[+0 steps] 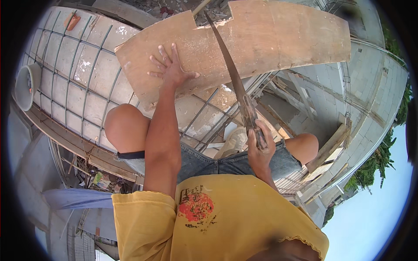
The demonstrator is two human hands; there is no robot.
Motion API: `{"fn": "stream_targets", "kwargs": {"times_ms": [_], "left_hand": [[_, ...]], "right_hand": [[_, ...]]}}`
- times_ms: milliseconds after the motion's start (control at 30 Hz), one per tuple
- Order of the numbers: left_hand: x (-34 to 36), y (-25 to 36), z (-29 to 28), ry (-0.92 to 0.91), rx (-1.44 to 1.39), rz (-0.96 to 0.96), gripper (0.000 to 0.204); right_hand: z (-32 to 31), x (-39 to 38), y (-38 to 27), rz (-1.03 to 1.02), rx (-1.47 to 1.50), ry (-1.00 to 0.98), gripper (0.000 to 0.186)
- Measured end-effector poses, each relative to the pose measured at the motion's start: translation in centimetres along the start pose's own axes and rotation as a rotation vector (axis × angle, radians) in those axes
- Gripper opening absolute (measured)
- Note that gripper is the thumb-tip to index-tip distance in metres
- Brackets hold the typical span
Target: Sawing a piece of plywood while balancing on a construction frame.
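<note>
A long plywood sheet (278,39) lies across in front of me, with a rectangular notch cut into its far edge. My left hand (174,73) is spread flat on its left part, fingers apart, pressing on the surface. In my right hand (262,145) is a handsaw (233,71), my fingers wrapped round its worn handle. The saw's blade slants up and left over the plywood, and its tip reaches the notch. Whether the teeth touch the wood I cannot tell.
Beneath the plywood, a grid of steel bars (67,78) covers boarding. A pale bucket (27,87) stands at the far left, and a broken brick piece (72,21) lies on the grid. To the right are a drop with timber props (300,93) and a grey block wall (379,95).
</note>
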State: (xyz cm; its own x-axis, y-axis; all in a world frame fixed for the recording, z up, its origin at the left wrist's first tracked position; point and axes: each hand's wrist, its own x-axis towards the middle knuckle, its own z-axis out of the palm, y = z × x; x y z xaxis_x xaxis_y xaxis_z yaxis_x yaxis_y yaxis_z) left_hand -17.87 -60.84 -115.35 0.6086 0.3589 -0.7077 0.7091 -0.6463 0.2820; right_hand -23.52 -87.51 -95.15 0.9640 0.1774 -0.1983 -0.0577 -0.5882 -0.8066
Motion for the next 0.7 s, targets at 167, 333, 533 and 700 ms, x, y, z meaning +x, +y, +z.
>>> {"fn": "stream_targets", "kwargs": {"times_ms": [167, 333, 533, 700], "left_hand": [[1.2, -0.4, -0.2, 0.128, -0.064, 0.057, 0.149], [0.6, 0.0, 0.3, 0.094, -0.042, 0.051, 0.150], [-0.1, 0.2, 0.0, 0.071, -0.020, 0.044, 0.149], [0.7, 0.7, -0.2, 0.135, -0.041, 0.057, 0.148]], "right_hand": [[4.6, 10.9, 0.0, 0.209, 0.285, 0.065, 0.031], [8.6, 17.8, -0.5, -0.122, 0.075, 0.038, 0.029], [-0.8, -1.4, -1.2, -0.007, -0.034, 0.002, 0.037], [8.4, 15.1, 0.2, -0.099, 0.008, -0.018, 0.033]]}}
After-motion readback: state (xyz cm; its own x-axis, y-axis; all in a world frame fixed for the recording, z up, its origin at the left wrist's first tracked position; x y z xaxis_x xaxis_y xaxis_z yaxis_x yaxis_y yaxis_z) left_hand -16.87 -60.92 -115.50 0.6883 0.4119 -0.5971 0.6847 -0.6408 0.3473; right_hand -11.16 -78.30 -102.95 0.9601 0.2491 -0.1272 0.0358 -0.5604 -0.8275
